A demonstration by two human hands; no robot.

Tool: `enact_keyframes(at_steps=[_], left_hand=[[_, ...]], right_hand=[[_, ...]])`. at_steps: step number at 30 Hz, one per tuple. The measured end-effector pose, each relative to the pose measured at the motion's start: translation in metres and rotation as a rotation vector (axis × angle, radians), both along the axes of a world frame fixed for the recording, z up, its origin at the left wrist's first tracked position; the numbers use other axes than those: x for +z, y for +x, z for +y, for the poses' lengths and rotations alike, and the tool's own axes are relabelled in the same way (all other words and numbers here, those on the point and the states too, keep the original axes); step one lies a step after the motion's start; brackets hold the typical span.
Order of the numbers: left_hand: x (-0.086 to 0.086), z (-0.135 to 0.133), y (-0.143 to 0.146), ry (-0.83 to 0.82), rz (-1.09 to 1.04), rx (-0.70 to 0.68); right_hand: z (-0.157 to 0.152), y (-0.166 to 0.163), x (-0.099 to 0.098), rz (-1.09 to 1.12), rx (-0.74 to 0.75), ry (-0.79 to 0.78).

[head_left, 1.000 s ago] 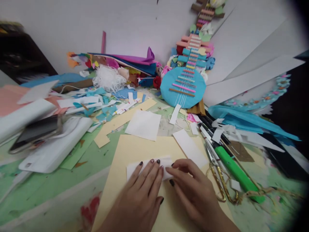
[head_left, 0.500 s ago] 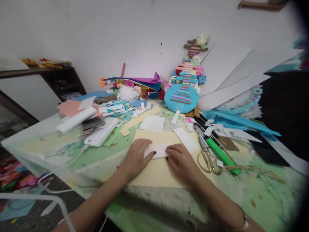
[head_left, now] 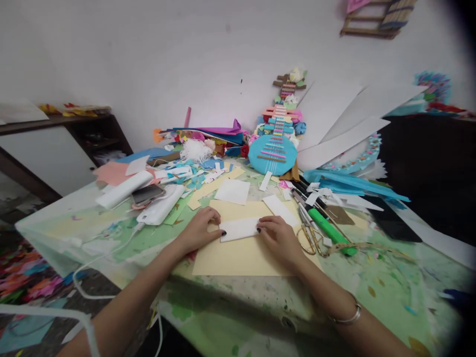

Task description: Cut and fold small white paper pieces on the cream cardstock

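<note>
Left hand (head_left: 203,228), right hand (head_left: 277,238): dark nail polish (head_left: 223,233). Right forearm (head_left: 325,285): slim silvery bracelet (head_left: 353,318).

Blue paper lute (head_left: 273,154), green cutter (head_left: 330,230), dark phone (head_left: 148,194)

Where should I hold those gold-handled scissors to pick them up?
Best, I think, by the gold handles, coming from the person's side of the table. The scissors lie with their finger loops toward the person and blades pointing away. A long green tool lies close on their right, so that side looks tighter.
</note>
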State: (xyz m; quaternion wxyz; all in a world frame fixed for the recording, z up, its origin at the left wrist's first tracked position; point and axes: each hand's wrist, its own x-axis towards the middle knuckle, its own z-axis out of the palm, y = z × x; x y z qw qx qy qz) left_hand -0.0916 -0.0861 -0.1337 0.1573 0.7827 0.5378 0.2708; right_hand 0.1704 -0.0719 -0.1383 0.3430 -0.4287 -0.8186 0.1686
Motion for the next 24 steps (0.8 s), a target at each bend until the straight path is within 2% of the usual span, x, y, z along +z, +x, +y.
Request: enact_keyframes(at_steps=[7, 10, 15, 24], left_hand=[[-0.001, 0.007, -0.003, -0.121, -0.019, -0.008], [0.003, 0.014, -0.003, -0.207, 0.006, -0.006], [0.010, 0.024, -0.001, -0.327, 0.037, -0.029], [0.000, 0.023, -0.002, -0.231, 0.066, -0.061]], right_hand=[[0.011, 0.000, 0.000, 0.098, -0.172, -0.188], [0.022, -0.003, 0.007, -0.001, -0.244, -0.266], [0.040, -0.005, 0.015, -0.068, -0.157, -0.382], [0.043, -0.001, 0.010, -0.028, -0.137, -0.439]])
